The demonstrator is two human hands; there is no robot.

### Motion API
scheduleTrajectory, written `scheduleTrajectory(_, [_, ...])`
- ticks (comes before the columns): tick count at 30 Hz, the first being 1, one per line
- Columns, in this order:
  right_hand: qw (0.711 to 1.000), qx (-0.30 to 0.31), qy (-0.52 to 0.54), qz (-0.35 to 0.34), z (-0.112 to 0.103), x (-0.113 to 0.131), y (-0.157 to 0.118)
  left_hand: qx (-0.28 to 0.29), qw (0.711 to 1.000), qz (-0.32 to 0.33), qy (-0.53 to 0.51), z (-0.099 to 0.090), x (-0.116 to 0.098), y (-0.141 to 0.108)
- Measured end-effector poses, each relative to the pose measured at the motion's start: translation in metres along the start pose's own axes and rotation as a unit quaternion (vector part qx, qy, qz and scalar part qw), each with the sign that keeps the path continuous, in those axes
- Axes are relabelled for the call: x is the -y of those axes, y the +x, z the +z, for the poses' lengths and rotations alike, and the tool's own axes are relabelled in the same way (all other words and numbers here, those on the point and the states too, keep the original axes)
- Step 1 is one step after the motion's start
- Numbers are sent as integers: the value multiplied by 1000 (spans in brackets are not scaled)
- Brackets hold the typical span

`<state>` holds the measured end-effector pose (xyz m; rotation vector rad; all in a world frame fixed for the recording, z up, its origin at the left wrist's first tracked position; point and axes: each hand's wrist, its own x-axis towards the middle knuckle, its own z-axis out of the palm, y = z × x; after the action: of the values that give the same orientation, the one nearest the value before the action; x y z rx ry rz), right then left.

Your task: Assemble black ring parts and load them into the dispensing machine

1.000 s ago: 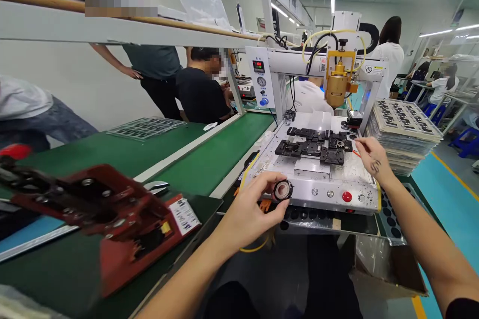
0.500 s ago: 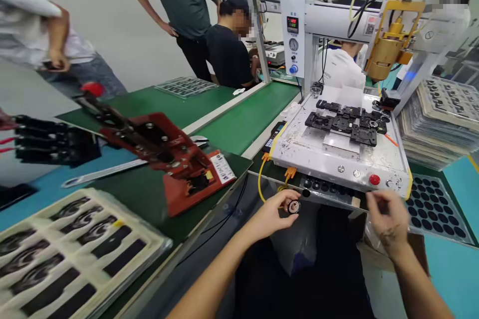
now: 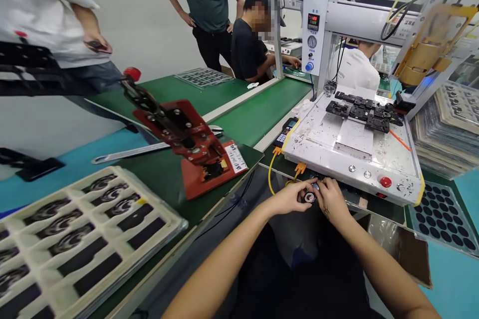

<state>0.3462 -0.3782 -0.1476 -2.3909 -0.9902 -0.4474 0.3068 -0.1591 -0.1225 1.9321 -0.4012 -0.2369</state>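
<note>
My left hand [image 3: 291, 197] is closed in a pinch on a small round black part [image 3: 309, 197] with a pale ring on its face. Right beside it, my right hand [image 3: 332, 200] has its fingers bent together at the part's upper right side. Whatever sits between the right fingertips is mostly hidden. Both hands are in front of the white bench machine [image 3: 348, 159], low at its near edge. A black fixture [image 3: 366, 109] lies on the machine's bed.
On the left are a red toggle press [image 3: 202, 144], a long wrench [image 3: 130, 152] and a cream tray [image 3: 112, 239] of parts. A sheet of black discs [image 3: 443, 217] and stacked trays [image 3: 434, 134] are at right. Several people stand or sit beyond the bench.
My right hand has swung left from the machine's front right and now meets my left hand at the round part. The whole view has shifted, so the bench things appear further right.
</note>
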Motion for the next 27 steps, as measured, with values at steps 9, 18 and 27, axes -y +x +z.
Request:
scheduleTrajectory(9, [997,-6,-2,-79,14,-8,-19,44,997,-22,-66,-13,-1,3])
scheduleTrajectory(18, [987,3,116,-115,12,-3,-45,25,995,-26,-96,-9,-3,3])
scheduleTrajectory(27, [945,-91,273,155,-61,18,-60,-83,993,-23,-83,12,-25,-2])
